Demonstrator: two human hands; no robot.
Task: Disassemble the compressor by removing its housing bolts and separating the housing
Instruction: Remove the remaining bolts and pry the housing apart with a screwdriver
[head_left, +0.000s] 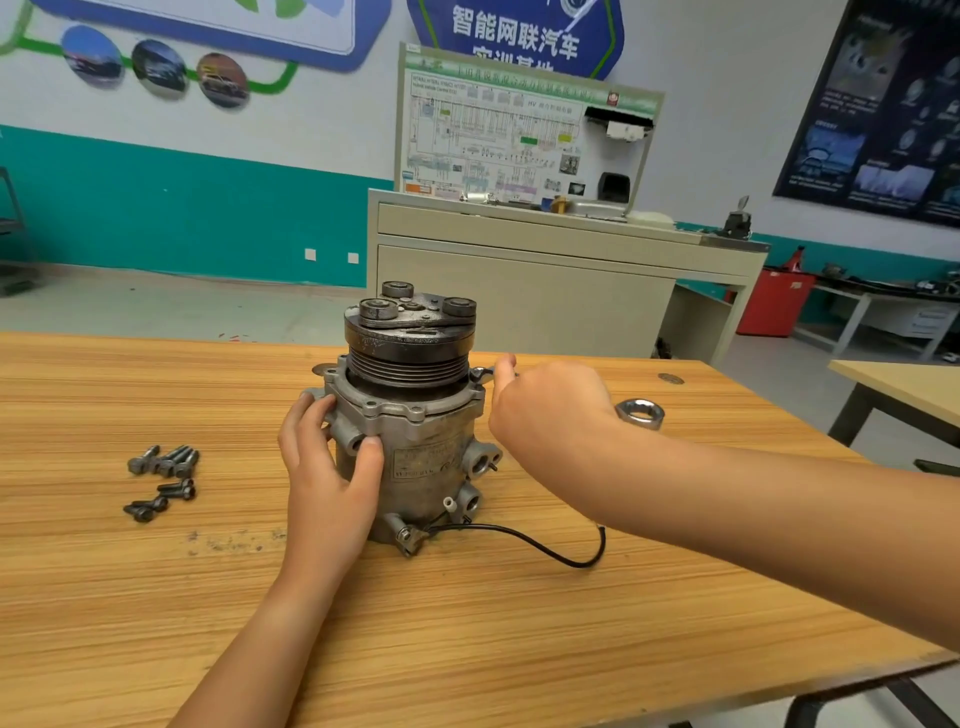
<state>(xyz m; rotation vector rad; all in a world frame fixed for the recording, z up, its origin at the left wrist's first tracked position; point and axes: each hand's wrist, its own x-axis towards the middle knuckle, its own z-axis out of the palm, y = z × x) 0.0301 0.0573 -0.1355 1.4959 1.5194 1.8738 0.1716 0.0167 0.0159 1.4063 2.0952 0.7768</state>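
Note:
A grey metal compressor (431, 441) stands upright on the wooden table (467, 623), its black grooved pulley (410, 348) on top. My left hand (324, 467) grips the left side of the housing, thumb on the front below the flange. My right hand (545, 410) holds a wrench (640, 413) whose open end sits at the flange's right edge; the ring end sticks out behind my wrist. Several removed bolts (163, 475) lie loose on the table to the left.
A black wire (550, 551) runs from the compressor's base across the table to the right. A beige training bench (545, 270) with a wiring board stands behind the table. A second table edge (893, 384) shows at the right.

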